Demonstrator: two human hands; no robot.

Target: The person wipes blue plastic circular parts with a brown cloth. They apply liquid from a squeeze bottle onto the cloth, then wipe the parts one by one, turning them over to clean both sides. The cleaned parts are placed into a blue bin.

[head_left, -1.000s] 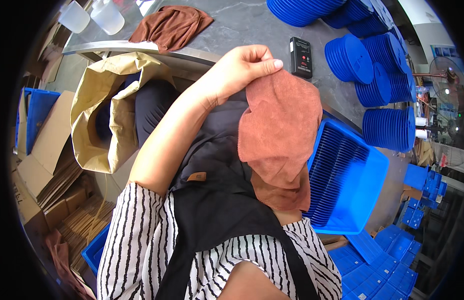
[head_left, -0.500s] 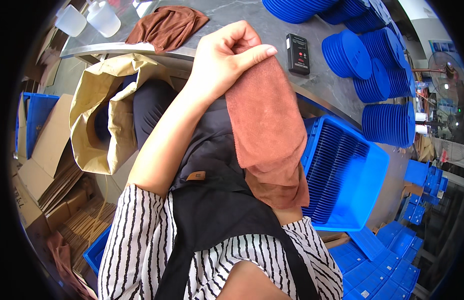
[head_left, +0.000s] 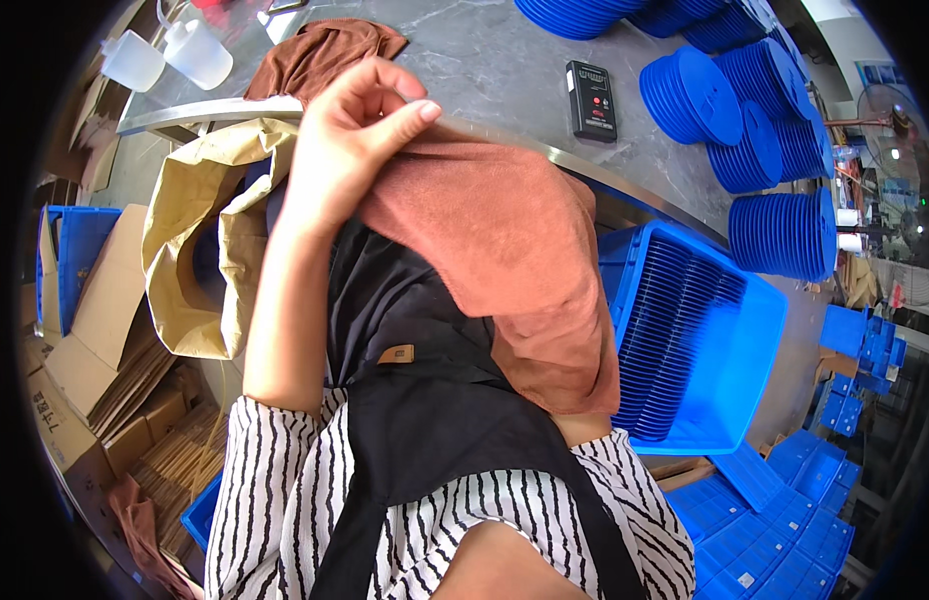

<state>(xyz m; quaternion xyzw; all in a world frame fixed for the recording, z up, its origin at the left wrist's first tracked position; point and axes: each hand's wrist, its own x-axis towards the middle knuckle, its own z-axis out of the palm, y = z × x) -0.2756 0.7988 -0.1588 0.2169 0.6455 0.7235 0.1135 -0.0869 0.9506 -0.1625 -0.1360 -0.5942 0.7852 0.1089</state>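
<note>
Bin [head_left: 737, 400] at right is partly filled by a row of dark blue discs [head_left: 675, 330]. Reddish-brown cloth [head_left: 485, 230], softly creased, is draped mid-frame, its upper-left end pinched by the left hand [head_left: 347, 140]; the right hand is hidden beneath, its grip indeterminable. Black meter [head_left: 592, 100] and blue stacks [head_left: 707, 95] are seen at upper right.

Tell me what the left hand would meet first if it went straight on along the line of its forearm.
Probably the dark brown cloth lying on the grey table, just beyond the left hand. Depth is unclear, so it might pass above.
</note>
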